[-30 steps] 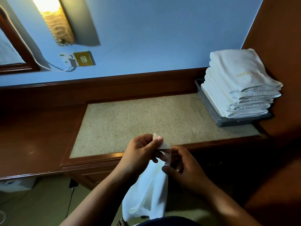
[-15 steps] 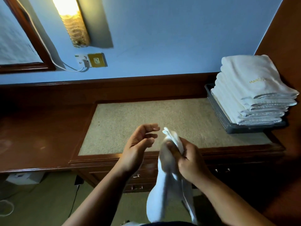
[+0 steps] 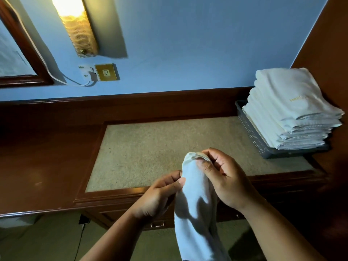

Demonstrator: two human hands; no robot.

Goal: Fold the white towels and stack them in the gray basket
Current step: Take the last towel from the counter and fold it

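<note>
We are looking down at a dark wooden desk (image 3: 47, 157), and its top is framing a beige speckled inset panel (image 3: 169, 147). At the panel's right end a gray perforated basket (image 3: 252, 132) is sitting, holding a stack of folded white towels (image 3: 291, 110). Below the panel's near edge, a metal drawer handle (image 3: 157, 225) is showing.

The wall (image 3: 188, 44) is painted light blue. A long lamp (image 3: 75, 25) on it is lit and gives warm light. Below the lamp is a brass socket (image 3: 107, 72), and a white cable (image 3: 56, 78) goes left along a dark frame (image 3: 24, 53). A dark wooden desk (image 3: 47, 157) stands against the wall, with a beige inlay (image 3: 160, 144) in its top. A wooden panel (image 3: 331, 44) closes the right side. The floor (image 3: 47, 242) is pale.
</note>
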